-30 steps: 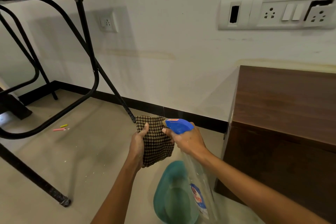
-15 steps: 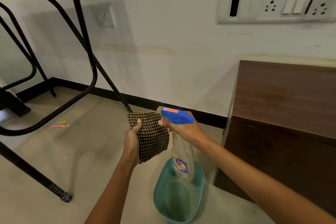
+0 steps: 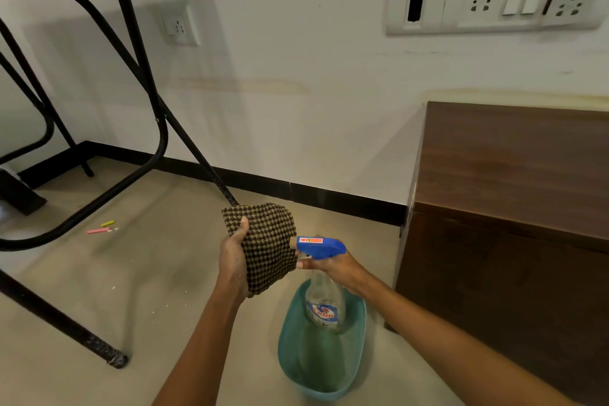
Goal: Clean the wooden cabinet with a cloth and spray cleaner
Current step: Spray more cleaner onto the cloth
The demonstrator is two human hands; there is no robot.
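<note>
Standing against the white wall at the right, the wooden cabinet (image 3: 514, 175) shows a dark brown top and front, and nothing touches it. Near its left side, above the floor, the person holds the checked brown cloth (image 3: 267, 247) up in the left hand (image 3: 234, 260). The thumb is pressed on the cloth's near face and the other fingers are hidden behind it, so the cloth hangs as a folded pad.

The right hand (image 3: 336, 269) grips the spray bottle (image 3: 324, 303) with its fingers curled round the neck under the blue trigger head (image 3: 319, 247). The nozzle points left and sits right against the cloth. The bottle's clear body hangs over a teal basin (image 3: 296, 362) on the floor. Whether its base touches the basin cannot be told.

Further left, the black tubular legs of a table (image 3: 145, 82) slant down to the floor (image 3: 148, 273), and small pink and yellow sticks (image 3: 99, 230) lie near them. A black skirting (image 3: 329, 198) runs along the wall foot. A long switch panel (image 3: 494, 3) is fixed on the wall above the cabinet, and a small socket (image 3: 179, 26) sits further left.
</note>
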